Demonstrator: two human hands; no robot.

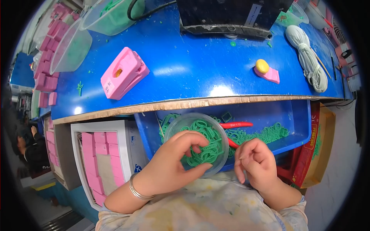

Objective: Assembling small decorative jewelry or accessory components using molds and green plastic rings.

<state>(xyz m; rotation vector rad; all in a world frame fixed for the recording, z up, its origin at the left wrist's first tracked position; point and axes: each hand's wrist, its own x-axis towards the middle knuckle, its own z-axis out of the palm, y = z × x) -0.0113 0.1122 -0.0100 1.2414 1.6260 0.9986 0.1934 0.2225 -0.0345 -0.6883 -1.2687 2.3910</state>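
Note:
A round clear plastic bowl (224, 159) full of green openwork pieces (212, 151), some ring-shaped, stands at the near left of a blue tray (262, 111). My left hand (175, 159) reaches over the bowl's left side. Its thumb and index finger are apart above the pieces, with nothing visible between them; the other fingers are partly hidden. Just right of the bowl, my right hand (256, 161) is closed, thumb tip against the bent fingers. Whether a small thing sits in that pinch I cannot make out. A red-handled hand tool (242, 124) lies partly behind the bowl.
Small green bits (266, 134) cover part of the tray. On the blue table (173, 69) are a pink block mould (122, 75), a pink piece with a yellow round top (266, 71), a white cord bundle (307, 57) and a black machine (227, 19). A box (125, 127) holds pink blocks.

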